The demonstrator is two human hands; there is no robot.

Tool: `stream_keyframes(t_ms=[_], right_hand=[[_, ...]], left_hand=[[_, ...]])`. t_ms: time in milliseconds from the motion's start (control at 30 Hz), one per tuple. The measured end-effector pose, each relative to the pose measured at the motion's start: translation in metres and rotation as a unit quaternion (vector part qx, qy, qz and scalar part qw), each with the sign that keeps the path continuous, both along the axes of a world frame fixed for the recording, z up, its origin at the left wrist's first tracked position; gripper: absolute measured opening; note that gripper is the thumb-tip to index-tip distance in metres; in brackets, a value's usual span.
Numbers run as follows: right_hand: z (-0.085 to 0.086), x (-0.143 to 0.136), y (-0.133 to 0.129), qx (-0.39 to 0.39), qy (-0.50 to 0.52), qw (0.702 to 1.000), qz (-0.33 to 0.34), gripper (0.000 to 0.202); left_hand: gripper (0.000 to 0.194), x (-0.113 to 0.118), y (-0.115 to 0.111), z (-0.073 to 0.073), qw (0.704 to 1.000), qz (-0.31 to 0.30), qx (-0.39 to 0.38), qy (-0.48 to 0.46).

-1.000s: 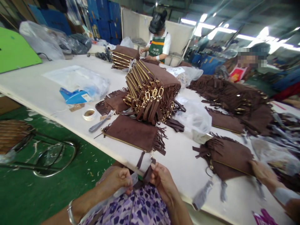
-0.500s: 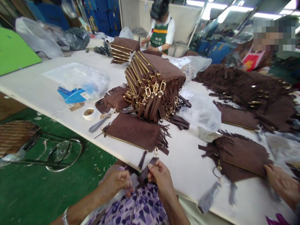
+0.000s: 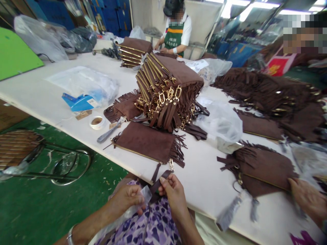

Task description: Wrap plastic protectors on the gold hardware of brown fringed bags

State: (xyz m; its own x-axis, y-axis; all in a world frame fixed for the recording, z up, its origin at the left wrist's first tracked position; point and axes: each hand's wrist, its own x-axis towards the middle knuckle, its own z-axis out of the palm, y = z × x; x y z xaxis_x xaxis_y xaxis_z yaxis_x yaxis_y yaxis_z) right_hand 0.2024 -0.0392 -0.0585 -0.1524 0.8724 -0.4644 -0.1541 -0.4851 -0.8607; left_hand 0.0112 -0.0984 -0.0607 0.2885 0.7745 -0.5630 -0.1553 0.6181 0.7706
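My left hand (image 3: 133, 197) is closed on a small clear plastic sleeve (image 3: 146, 194) at the table's front edge. Pinched in my right hand (image 3: 170, 187) is a dark brown strap (image 3: 158, 183), its end close to the mouth of the sleeve. The strap runs up toward a gold clasp (image 3: 171, 165) on a brown fringed pouch (image 3: 145, 141) that lies flat on the table. Behind the pouch, a tall pile of similar pouches (image 3: 178, 73) shows gold zippers and clasps.
White tape roll (image 3: 97, 122) and blue dispenser (image 3: 80, 102) lie left on the table (image 3: 30, 92). Another person's hand (image 3: 305, 197) touches a fringed pouch (image 3: 268, 166) at right. A person in a green apron (image 3: 173, 37) stands behind. A stool (image 3: 20, 148) is at left.
The clear sleeve shows slightly higher and nearer the strap between my hands. Both hands keep their holds. The view has shifted slightly.
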Motion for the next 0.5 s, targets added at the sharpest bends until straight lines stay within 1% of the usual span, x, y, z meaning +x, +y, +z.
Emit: stream_keyframes(t_ms=[167,300,400,500], right_hand=[[0.003,-0.001,-0.001,-0.017,0.007,1.000,0.015,0.040],[0.003,-0.004,-0.004,-0.034,0.022,0.999,0.003,0.040],[0.003,-0.006,-0.008,-0.042,0.026,0.999,0.000,0.042],[0.004,-0.010,-0.012,-0.060,0.029,0.998,0.001,0.046]], left_hand=[[0.039,0.004,0.000,-0.002,1.000,0.017,-0.006,-0.005],[0.041,0.009,0.001,-0.001,1.000,0.021,0.000,0.003],[0.043,0.008,-0.002,-0.004,1.000,0.020,0.014,0.010],[0.050,0.005,-0.007,-0.010,0.999,0.013,0.011,0.029]])
